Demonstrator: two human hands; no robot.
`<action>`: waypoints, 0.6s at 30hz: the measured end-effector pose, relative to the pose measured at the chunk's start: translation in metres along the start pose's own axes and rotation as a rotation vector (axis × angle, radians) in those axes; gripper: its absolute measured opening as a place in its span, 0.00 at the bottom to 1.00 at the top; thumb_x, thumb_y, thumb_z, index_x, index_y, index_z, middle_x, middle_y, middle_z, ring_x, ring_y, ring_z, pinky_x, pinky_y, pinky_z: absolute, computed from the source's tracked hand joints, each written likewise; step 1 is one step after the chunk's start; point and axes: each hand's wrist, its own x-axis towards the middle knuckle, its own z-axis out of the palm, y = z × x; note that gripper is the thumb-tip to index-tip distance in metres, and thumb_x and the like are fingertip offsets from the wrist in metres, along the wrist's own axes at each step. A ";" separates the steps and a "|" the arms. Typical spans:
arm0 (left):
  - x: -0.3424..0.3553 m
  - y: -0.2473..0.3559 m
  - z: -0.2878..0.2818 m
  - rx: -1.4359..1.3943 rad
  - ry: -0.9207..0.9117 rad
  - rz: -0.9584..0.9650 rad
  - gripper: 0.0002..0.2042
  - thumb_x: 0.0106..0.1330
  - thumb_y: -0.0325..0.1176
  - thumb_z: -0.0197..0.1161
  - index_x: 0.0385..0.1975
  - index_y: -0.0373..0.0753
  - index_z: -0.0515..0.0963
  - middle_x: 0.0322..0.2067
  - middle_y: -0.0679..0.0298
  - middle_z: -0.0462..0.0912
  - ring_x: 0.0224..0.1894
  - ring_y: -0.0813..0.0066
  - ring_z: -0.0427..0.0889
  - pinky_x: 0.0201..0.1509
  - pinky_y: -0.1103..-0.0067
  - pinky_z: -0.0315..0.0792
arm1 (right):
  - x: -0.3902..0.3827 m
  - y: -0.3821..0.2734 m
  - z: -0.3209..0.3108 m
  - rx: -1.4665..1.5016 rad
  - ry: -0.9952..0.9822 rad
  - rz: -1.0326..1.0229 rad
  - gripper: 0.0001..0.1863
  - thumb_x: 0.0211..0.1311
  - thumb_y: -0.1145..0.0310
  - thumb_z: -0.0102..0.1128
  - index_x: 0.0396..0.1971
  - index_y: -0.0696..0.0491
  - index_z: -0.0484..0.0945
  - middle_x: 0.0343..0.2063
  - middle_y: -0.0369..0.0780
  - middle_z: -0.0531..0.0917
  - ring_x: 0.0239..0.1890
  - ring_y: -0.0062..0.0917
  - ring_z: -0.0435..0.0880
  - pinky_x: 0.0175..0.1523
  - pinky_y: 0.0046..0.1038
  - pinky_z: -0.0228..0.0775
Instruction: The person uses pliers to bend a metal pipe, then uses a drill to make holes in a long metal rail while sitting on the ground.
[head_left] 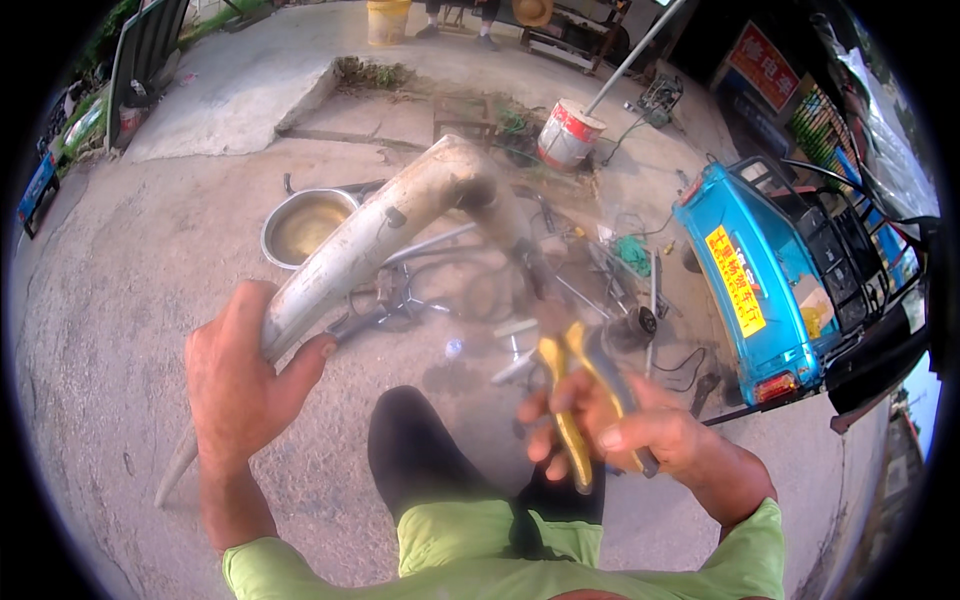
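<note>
My left hand (240, 380) grips a scuffed whitish pipe (370, 230), which slants up and away to a dark-marked bend at the middle, then drops toward the right; that lower part is blurred. My right hand (650, 435) holds yellow-and-grey handled pliers (570, 440), their handles spread and their head raised near the blurred end of the pipe. Whether the pliers touch it, I cannot tell. My dark-clothed knee (405, 445) is between and below my hands.
A metal basin (305, 240) lies behind the pipe, among rods, cables and green tangled material (632, 255). A turquoise vehicle (760, 300) stands at the right. Farther back are a red-and-white bucket (570, 140) with a pole, a yellow bucket (388, 25) and a person's legs (480, 30).
</note>
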 end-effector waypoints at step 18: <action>0.003 -0.001 0.005 0.009 0.002 -0.034 0.21 0.51 0.36 0.79 0.40 0.37 0.76 0.23 0.53 0.82 0.24 0.52 0.83 0.31 0.66 0.74 | 0.004 -0.007 0.005 -0.673 0.194 0.066 0.22 0.68 0.69 0.59 0.60 0.55 0.70 0.38 0.37 0.80 0.41 0.22 0.81 0.49 0.31 0.74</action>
